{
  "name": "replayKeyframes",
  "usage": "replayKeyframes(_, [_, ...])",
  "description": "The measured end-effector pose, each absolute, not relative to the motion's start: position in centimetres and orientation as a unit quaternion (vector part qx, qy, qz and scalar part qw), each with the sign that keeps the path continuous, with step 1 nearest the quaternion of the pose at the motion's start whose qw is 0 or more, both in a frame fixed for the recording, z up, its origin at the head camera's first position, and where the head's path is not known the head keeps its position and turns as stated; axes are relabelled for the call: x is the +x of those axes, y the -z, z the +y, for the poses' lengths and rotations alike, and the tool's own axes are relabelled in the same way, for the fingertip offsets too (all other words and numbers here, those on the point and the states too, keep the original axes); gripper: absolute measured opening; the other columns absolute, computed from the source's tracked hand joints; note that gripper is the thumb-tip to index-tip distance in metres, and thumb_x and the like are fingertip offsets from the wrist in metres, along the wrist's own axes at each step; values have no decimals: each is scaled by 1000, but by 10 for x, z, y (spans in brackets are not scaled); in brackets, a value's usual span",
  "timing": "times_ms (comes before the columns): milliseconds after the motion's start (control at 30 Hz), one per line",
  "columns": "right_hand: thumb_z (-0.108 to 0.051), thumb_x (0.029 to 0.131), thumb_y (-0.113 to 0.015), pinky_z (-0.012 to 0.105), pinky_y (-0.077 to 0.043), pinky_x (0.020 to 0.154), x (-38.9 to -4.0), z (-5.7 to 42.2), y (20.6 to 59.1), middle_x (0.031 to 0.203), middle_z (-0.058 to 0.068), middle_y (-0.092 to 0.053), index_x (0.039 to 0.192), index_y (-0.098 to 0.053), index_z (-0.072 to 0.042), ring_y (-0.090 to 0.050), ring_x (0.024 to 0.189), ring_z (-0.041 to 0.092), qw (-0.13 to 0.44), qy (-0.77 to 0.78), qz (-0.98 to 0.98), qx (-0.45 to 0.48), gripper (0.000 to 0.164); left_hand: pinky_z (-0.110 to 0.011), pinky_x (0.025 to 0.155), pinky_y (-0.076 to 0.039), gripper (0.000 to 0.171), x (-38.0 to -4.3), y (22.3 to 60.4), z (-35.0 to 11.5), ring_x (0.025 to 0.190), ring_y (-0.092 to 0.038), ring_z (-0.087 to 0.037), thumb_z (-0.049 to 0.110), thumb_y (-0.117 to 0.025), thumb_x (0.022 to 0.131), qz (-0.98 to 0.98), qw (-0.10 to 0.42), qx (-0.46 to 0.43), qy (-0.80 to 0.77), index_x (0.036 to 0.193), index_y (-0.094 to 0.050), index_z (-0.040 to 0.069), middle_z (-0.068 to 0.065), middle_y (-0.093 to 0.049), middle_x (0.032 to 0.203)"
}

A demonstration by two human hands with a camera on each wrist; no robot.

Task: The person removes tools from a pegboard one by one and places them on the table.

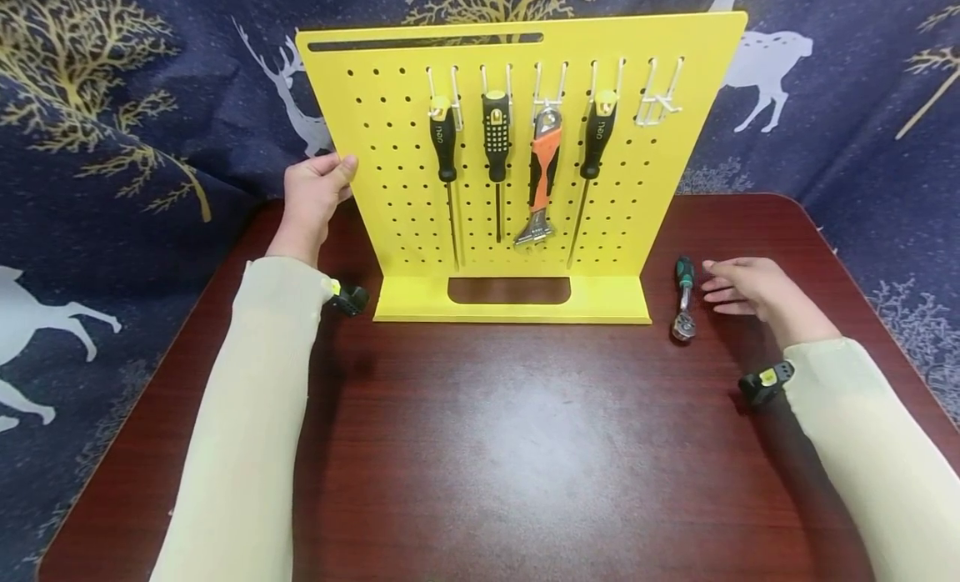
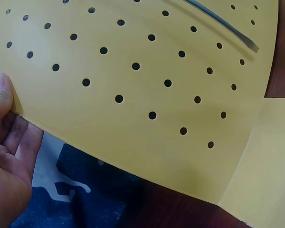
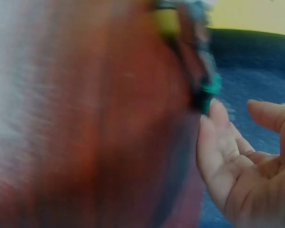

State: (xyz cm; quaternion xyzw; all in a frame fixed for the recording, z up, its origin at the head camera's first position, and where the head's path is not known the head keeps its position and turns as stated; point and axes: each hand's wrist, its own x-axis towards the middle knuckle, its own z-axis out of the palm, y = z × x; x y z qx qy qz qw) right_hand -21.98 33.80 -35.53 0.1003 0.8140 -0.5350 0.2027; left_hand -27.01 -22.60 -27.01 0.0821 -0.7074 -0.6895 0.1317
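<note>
A yellow pegboard (image 1: 517,169) stands upright on its foot at the back of the table. My left hand (image 1: 313,194) pinches its left edge, thumb on the front and fingers behind; the left wrist view shows this hand (image 2: 12,152) at the board's rim. On the table to the right of the board lies a ratchet wrench (image 1: 683,297) with a green and black handle and a metal head. My right hand (image 1: 746,288) is just right of that handle, fingers extended and holding nothing. Motion blurs the ratchet in the right wrist view, its green handle end (image 3: 210,88) close to the fingertips.
From white hooks on the board hang a left screwdriver (image 1: 444,144), a middle screwdriver (image 1: 496,140), an orange-handled adjustable wrench (image 1: 545,169) and a right screwdriver (image 1: 598,136). A bare hook (image 1: 660,102) is at the far right. Behind the table hangs a dark patterned cloth (image 1: 172,82).
</note>
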Motion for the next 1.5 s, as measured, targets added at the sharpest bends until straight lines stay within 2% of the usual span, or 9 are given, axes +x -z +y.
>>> replayKeyframes(100, [-31, 108, -45, 19, -59, 63, -216, 340, 343, 72, -19, -67, 101, -59, -24, -66, 67, -3, 148, 588, 789, 96, 17, -14, 70, -52, 13, -270, 270, -226, 72, -58, 0, 16, -74, 94, -706, 132, 82, 691, 85, -80, 24, 15, -65, 77])
replayKeyframes(167, [-25, 108, -49, 18, -58, 59, -213, 339, 335, 71, -17, -68, 92, -59, -28, -66, 64, -1, 98, 639, 757, 98, 19, -14, 71, -53, 14, -270, 270, -227, 73, -58, 0, 16, -74, 94, -706, 132, 81, 691, 84, -79, 24, 15, -65, 78])
replayKeyframes(333, [-16, 105, -55, 16, -55, 52, -203, 328, 313, 72, -12, -71, 95, -60, -20, -67, 63, 0, -29, 721, 687, 84, 12, -13, 71, -53, 13, -270, 271, -227, 73, -59, 0, 16, -74, 95, -709, 134, 79, 687, 86, -79, 24, 15, -65, 80])
replayKeyframes(433, [-11, 102, -58, 14, -54, 54, -197, 317, 302, 76, -11, -71, 96, -61, -17, -68, 66, 0, -93, 747, 654, 73, 10, -13, 71, -53, 13, -269, 270, -227, 73, -58, 0, 17, -73, 95, -709, 134, 79, 688, 86, -79, 24, 15, -65, 80])
replayKeyframes(667, [-2, 96, -66, 13, -55, 62, -190, 283, 289, 91, -5, -67, 101, -64, -13, -66, 79, 4, -183, 780, 598, 38, 12, -13, 70, -52, 16, -268, 270, -227, 72, -57, 0, 16, -74, 95, -708, 132, 81, 689, 82, -79, 24, 15, -64, 78])
replayKeyframes(833, [3, 95, -65, 14, -55, 68, -185, 260, 284, 98, -2, -67, 108, -68, -12, -64, 89, 8, -204, 782, 589, -6, 20, -14, 71, -52, 13, -268, 270, -227, 72, -57, 0, 17, -74, 94, -711, 131, 83, 686, 84, -79, 24, 15, -64, 79])
replayKeyframes(1067, [3, 96, -64, 12, -54, 77, -180, 228, 285, 108, -4, -67, 119, -65, -15, -62, 99, 7, -184, 753, 630, -50, 29, -13, 71, -52, 12, -269, 270, -226, 72, -58, 0, 17, -74, 94, -710, 131, 83, 687, 87, -80, 23, 16, -65, 78])
replayKeyframes(1300, [1, 97, -61, 12, -53, 81, -184, 207, 286, 111, -6, -65, 124, -62, -15, -59, 103, 7, -164, 734, 657, -58, 31, -14, 72, -52, 11, -269, 270, -226, 72, -57, 0, 18, -74, 95, -713, 129, 87, 683, 88, -80, 23, 16, -64, 78])
replayKeyframes(1500, [-1, 99, -60, 13, -53, 84, -192, 195, 287, 112, -7, -64, 128, -60, -13, -61, 102, 5, -146, 731, 664, -63, 32, -13, 71, -52, 7, -270, 270, -226, 72, -57, 0, 18, -73, 95, -716, 130, 86, 680, 94, -80, 20, 16, -65, 79])
